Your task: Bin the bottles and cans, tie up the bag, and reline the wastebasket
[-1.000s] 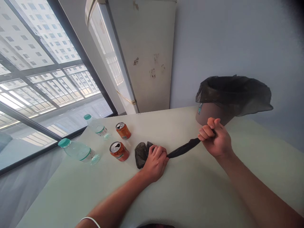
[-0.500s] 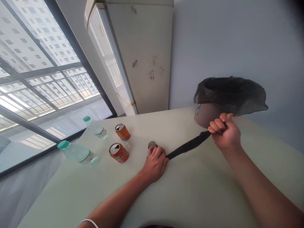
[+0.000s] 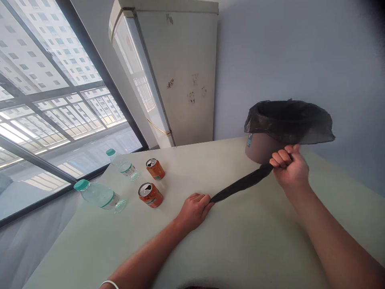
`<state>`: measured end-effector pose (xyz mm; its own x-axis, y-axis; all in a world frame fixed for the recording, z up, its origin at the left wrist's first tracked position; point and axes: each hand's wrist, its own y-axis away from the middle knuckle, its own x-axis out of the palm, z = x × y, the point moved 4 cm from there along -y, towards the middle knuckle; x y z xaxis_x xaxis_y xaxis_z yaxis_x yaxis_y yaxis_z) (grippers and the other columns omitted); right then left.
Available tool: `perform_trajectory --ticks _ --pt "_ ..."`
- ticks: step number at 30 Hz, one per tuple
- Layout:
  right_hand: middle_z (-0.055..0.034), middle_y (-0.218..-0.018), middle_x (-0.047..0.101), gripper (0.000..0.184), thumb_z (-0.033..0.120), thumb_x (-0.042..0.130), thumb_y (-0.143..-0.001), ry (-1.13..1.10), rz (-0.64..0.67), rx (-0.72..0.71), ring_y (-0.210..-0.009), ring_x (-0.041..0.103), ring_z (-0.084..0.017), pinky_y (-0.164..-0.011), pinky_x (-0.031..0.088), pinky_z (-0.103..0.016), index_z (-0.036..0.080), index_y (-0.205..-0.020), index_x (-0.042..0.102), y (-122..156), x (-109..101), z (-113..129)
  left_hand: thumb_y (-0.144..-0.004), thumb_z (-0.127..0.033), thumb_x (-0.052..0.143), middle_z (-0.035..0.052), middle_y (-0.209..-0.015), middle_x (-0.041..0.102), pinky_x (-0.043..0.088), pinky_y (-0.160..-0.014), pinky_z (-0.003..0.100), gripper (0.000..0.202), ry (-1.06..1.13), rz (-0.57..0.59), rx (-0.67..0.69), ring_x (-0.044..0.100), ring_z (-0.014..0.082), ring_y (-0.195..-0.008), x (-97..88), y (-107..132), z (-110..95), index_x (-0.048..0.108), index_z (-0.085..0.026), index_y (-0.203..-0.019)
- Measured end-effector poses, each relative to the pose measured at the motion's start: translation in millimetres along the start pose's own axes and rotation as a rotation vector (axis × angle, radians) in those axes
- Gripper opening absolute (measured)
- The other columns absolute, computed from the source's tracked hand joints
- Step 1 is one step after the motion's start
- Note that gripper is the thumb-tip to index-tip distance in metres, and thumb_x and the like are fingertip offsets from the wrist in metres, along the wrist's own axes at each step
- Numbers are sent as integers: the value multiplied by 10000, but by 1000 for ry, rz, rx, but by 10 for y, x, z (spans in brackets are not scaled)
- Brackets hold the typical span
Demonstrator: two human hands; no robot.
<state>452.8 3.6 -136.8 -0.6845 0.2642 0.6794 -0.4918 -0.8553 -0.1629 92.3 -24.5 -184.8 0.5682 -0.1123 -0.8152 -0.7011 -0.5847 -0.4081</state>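
A black plastic bag (image 3: 240,184), drawn out into a long narrow strip, runs between my two hands above the table. My left hand (image 3: 195,210) is closed on its lower end, low over the tabletop. My right hand (image 3: 291,166) grips the upper end in a fist, higher up and in front of the trash can (image 3: 260,147). That can is brownish grey and stands upright, with a black liner (image 3: 279,128) folded over its rim and hanging outward. The inside of each fist is hidden.
On the pale table (image 3: 186,168), left of my left hand, stand two opened orange cans (image 3: 150,196), (image 3: 155,170). Beyond them are two clear bottles with green caps (image 3: 100,196), (image 3: 122,163). A fridge (image 3: 180,72) and a large window lie behind.
My right hand has moved slightly right, stretching the strip longer. The dark bunched bit that stuck out beyond my left hand no longer shows.
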Motion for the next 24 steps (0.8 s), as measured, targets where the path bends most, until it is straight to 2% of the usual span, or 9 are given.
perform_trajectory --ticks 1,3,7,11,16,20,22,24 --pt "75 -564 108 445 494 620 -1035 19 4 -4 -530 54 -130 -447 159 -273 234 -711 460 5 6 5 -1100 -324 403 -25 -669 558 409 -642 290 304 10 21 -46 476 149 -559 12 11 28 465 -236 -816" --pt "74 -551 133 450 520 656 -1007 62 17 -29 -525 67 -131 -457 153 -292 242 -712 460 11 15 26 -1096 -343 417 -25 -656 554 295 -558 289 291 19 49 -128 442 149 -531 32 32 77 467 -239 -829" --pt "75 -535 159 464 556 676 -981 106 25 -70 -514 76 -132 -467 131 -320 250 -717 448 13 10 43 -1076 -317 414 -26 -623 516 204 -549 290 280 48 48 -201 363 147 -503 48 53 128 450 -240 -809" --pt "72 -546 155 473 572 663 -986 132 30 -77 -520 80 -135 -474 138 -327 252 -718 440 29 24 35 -1061 -311 398 -26 -614 473 169 -560 293 282 71 56 -275 302 151 -507 63 55 165 405 -242 -788" --pt "68 -544 201 426 546 675 -982 168 46 -135 -512 144 -127 -514 144 -332 254 -733 493 115 227 57 -1051 -328 387 -28 -618 413 185 -591 297 287 127 66 -362 323 163 -545 77 34 201 363 -245 -777" --pt "29 -620 363 285 440 629 -1013 320 146 -342 -582 342 -153 -600 276 -349 256 -801 580 370 534 9 -1065 -398 361 -43 -594 343 215 -598 297 354 270 61 -397 313 154 -552 53 0 209 327 -243 -747" --pt "-2 -690 447 249 397 573 -1037 488 169 -479 -649 429 -182 -655 340 -374 260 -832 605 574 652 -63 -1069 -498 358 -48 -588 331 227 -589 288 431 379 58 -427 298 140 -554 49 -13 203 328 -237 -727" --pt "-32 -754 518 212 354 534 -1042 667 294 -642 -708 490 -211 -689 388 -396 271 -871 628 821 792 -165 -1046 -631 365 -52 -585 333 231 -561 274 520 533 50 -506 283 125 -555 67 -13 194 341 -233 -713"
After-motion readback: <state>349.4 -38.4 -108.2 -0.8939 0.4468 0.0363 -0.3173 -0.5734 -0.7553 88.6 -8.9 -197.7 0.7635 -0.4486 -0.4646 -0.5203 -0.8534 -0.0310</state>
